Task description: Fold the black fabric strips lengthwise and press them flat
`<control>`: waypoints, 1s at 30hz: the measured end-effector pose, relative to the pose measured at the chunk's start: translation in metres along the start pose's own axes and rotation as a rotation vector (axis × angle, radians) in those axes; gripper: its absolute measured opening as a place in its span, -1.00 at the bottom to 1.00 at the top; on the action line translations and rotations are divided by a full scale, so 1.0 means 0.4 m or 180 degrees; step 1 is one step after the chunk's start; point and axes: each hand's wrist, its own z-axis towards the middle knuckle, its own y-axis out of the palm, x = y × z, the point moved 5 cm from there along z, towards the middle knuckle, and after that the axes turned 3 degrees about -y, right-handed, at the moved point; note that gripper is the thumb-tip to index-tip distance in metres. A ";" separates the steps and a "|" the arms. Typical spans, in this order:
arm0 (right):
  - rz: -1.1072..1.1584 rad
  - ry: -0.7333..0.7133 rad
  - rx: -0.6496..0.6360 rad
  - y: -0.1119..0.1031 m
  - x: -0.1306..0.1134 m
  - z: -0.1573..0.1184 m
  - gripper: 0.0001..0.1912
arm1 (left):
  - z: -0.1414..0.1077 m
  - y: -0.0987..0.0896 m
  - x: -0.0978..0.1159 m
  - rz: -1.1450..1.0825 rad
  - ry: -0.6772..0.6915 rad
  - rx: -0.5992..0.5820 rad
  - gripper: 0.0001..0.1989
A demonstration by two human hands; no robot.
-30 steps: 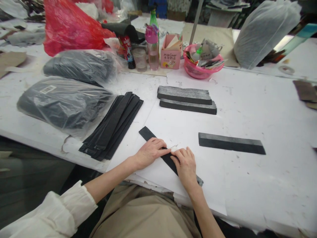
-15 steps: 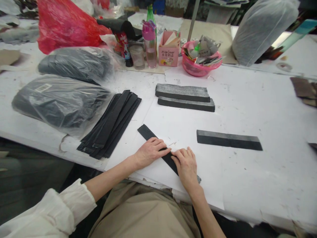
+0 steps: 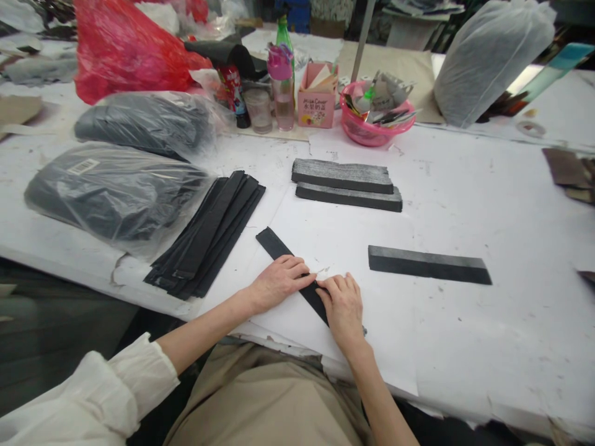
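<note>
A long black strip [image 3: 274, 245] lies slanted on the white-covered table [image 3: 446, 347], its lower end partly under my right hand. My left hand [image 3: 281, 282] rests across its middle, with thumb and fingers pressed on it. Right beside it, my right hand [image 3: 342, 306] pinches the strip's edge with bent fingers, close to my left thumb. To the right lies a strip with a grey upper band [image 3: 428, 264]. Beyond my hands are two stacks of strips, a rear stack [image 3: 342, 174] and a front one [image 3: 348, 196]. A fanned pile of black strips [image 3: 209, 235] lies to the left.
Plastic-wrapped dark bundles [image 3: 111, 192] fill the left side, with a red bag [image 3: 130, 56] behind. A pink-capped bottle [image 3: 281, 87], a pink box [image 3: 318, 99] and a pink basket [image 3: 377, 124] stand at the back, a whitish bag [image 3: 493, 62] at back right.
Both hands have shifted slightly left and up in the view, my right hand a little more. The strip under them has moved slightly the same way.
</note>
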 end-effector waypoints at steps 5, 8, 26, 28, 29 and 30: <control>-0.0035 0.0023 -0.0073 -0.004 0.005 -0.016 -0.92 | 0.004 -0.009 0.006 0.0066 0.0057 -0.0143 -0.63; -0.0101 0.0013 -0.0086 -0.004 0.002 -0.014 -0.89 | 0.013 -0.016 0.020 0.0060 0.0118 -0.0130 -0.68; -0.0018 -0.0004 -0.0175 -0.021 0.018 -0.044 -0.88 | 0.023 -0.010 0.068 -0.0123 0.0278 -0.0022 -0.76; 0.0005 -0.0006 -0.0184 -0.023 0.019 -0.045 -0.89 | 0.026 -0.007 0.071 -0.0128 0.0235 -0.0047 -0.78; 0.0032 -0.0013 -0.0194 -0.024 0.020 -0.047 -0.90 | 0.026 -0.007 0.072 -0.0119 0.0192 -0.0055 -0.77; 0.0065 -0.0023 -0.0202 -0.026 0.022 -0.050 -0.91 | 0.026 -0.006 0.072 -0.0107 0.0157 -0.0054 -0.77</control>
